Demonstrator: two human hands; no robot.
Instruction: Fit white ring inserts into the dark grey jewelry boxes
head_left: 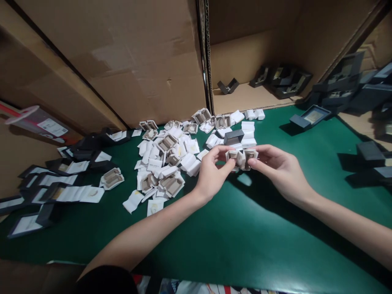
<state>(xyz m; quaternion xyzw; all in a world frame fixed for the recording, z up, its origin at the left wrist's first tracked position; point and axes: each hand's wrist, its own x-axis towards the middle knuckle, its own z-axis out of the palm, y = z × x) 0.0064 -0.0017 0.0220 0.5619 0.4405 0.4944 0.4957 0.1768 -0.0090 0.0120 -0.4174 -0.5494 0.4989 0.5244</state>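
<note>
Between both hands, just above the green table, is a small white cardboard box insert (pixel 241 158) with grey-brown inner sides. My left hand (pixel 214 171) pinches its left part between thumb and fingers. On its right part, the thumb and fingers of my right hand (pixel 283 171) are closed the same way. Right behind the insert lie a dark grey box (pixel 234 137) and a folded white paper piece (pixel 248 134). To the left of my left hand spreads a loose pile of white inserts and folded papers (pixel 167 153).
Open dark boxes with white papers (pixel 73 167) crowd the green table's (pixel 196 245) left side. A clear plastic cup (pixel 45 124) stands behind them. More dark boxes lie at right (pixel 370 154) and inside the open cardboard carton (pixel 245 61). Cardboard walls (pixel 147 61) border the back.
</note>
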